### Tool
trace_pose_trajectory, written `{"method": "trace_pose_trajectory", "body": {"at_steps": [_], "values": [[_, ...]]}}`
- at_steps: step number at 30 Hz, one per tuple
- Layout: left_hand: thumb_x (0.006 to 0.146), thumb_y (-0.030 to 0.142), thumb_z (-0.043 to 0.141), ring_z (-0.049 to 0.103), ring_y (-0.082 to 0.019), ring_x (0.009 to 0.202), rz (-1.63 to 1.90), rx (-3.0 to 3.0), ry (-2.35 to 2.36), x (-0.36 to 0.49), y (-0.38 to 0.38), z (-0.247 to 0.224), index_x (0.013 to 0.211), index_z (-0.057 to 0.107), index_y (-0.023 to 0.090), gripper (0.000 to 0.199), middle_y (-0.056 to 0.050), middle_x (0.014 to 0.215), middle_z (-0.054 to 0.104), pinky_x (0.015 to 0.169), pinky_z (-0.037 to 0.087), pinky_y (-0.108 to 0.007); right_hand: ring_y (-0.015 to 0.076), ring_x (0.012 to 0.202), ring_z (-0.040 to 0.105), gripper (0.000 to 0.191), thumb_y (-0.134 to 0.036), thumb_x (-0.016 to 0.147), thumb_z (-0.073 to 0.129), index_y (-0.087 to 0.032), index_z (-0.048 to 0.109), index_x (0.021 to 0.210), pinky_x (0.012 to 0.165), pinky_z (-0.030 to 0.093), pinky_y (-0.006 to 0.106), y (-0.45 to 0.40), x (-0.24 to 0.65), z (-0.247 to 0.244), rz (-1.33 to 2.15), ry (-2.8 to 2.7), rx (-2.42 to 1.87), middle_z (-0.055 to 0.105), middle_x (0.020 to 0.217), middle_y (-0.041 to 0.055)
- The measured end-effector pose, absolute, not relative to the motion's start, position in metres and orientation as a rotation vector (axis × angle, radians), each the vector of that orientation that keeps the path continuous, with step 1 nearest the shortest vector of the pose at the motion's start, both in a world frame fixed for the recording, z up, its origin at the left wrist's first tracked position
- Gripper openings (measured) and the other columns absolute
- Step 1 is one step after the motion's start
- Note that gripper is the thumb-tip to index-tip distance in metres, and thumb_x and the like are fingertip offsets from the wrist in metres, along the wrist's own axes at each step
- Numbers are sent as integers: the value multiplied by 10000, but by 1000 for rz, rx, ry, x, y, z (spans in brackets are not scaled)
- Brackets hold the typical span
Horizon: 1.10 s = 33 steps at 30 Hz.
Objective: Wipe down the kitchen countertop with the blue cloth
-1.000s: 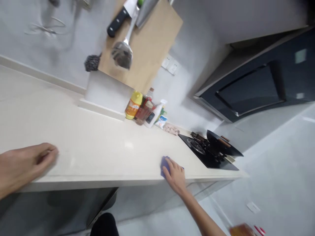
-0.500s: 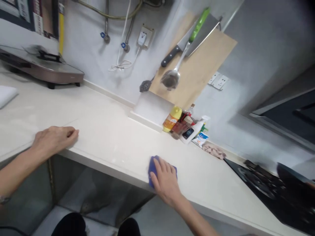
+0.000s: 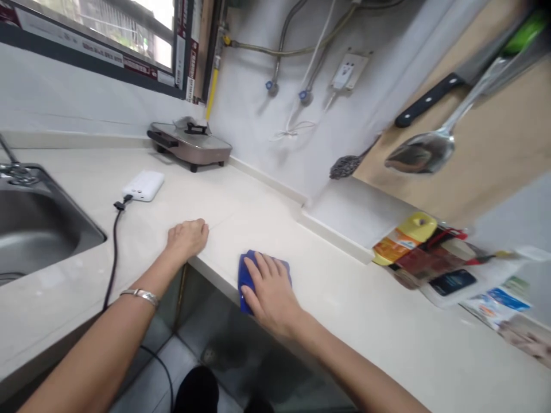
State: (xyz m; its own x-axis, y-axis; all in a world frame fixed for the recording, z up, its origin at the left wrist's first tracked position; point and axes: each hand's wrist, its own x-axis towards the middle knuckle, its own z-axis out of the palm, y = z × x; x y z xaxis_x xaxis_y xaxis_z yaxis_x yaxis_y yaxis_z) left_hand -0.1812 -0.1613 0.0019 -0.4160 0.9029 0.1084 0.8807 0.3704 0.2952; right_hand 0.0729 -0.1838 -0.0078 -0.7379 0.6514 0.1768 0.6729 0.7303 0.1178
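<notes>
My right hand (image 3: pixel 273 292) lies over a folded blue cloth (image 3: pixel 244 277), pressing it to the white countertop (image 3: pixel 344 304) at the front edge. Its fingers are spread, and parts of the cloth show around them. To the left, my left hand (image 3: pixel 188 238) rests on the counter by its inner corner, fingers curled in with nothing visible in them. A bracelet circles that wrist.
A sink (image 3: pixel 88 218) is set in at the left, near a white power bank (image 3: pixel 146 185) with a black cable (image 3: pixel 115 252). An electric pan (image 3: pixel 193 146) stands in the corner. Bottles (image 3: pixel 404 238) and a hanging cutting board (image 3: pixel 486 155) with utensils are at right.
The view has turned left, bringing the sink and window into sight. My right hand has slid the blue cloth leftward along the counter, closer to my left hand, which stays near the corner.
</notes>
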Motion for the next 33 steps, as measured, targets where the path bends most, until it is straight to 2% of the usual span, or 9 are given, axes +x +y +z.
{"method": "trace_pose_trajectory", "body": {"at_steps": [4, 11, 17, 21, 26, 29, 33], "values": [[990, 416, 246, 664, -336, 1127, 499, 1605, 2520, -185, -162, 4, 1171, 685, 239, 506, -146, 1185, 721, 953, 496, -464, 373, 1473, 324, 633, -484, 1033, 297, -150, 370, 1566, 1185, 252, 571, -164, 27, -7, -226, -2848, -883, 352, 1625, 173], [1017, 407, 235, 682, -307, 1092, 619, 1538, 2522, -183, -164, 3, 1219, 635, 221, 485, -149, 1141, 729, 956, 499, -446, 352, 1478, 307, 620, -461, 1027, 282, -143, 364, 1553, 1190, 218, 551, -126, -43, -11, -162, -2848, -831, 350, 1628, 158], [1024, 364, 295, 634, -272, 1186, 792, 1555, 2538, -177, -180, -4, 1343, 551, 251, 425, -115, 1346, 635, 1023, 477, -424, 341, 1444, 359, 603, -486, 1026, 300, -183, 382, 1541, 1172, 255, 536, -106, -67, -17, -163, -2764, -924, 388, 1607, 147], [1014, 352, 338, 651, -273, 1143, 772, 1662, 2521, -166, -205, 7, 1330, 569, 246, 406, -114, 1309, 646, 980, 493, -417, 324, 1454, 356, 589, -455, 1028, 319, -183, 386, 1547, 1179, 255, 529, -113, -59, -18, -182, -2759, -854, 390, 1609, 150], [1007, 376, 313, 683, -219, 974, 1029, 1682, 2560, -188, -246, 50, 1161, 676, 244, 416, -64, 1052, 750, 870, 491, -315, 313, 1496, 317, 609, -473, 1036, 318, -176, 375, 1565, 1208, 238, 514, -130, -15, -14, -166, -2832, -784, 358, 1632, 138], [986, 391, 264, 677, -230, 933, 1092, 1472, 2753, -228, -281, 70, 1009, 713, 205, 486, -85, 1028, 754, 807, 475, -298, 304, 1504, 315, 603, -476, 1043, 304, -185, 388, 1565, 1224, 235, 512, -141, 30, -14, -145, -2842, -731, 356, 1636, 123], [941, 379, 268, 668, -277, 919, 709, 1199, 2970, -277, -336, 64, 865, 702, 190, 479, -125, 960, 750, 744, 445, -313, 289, 1512, 314, 596, -502, 1052, 292, -218, 398, 1565, 1238, 247, 524, -156, 95, -21, -96, -2833, -659, 342, 1646, 88]]}}
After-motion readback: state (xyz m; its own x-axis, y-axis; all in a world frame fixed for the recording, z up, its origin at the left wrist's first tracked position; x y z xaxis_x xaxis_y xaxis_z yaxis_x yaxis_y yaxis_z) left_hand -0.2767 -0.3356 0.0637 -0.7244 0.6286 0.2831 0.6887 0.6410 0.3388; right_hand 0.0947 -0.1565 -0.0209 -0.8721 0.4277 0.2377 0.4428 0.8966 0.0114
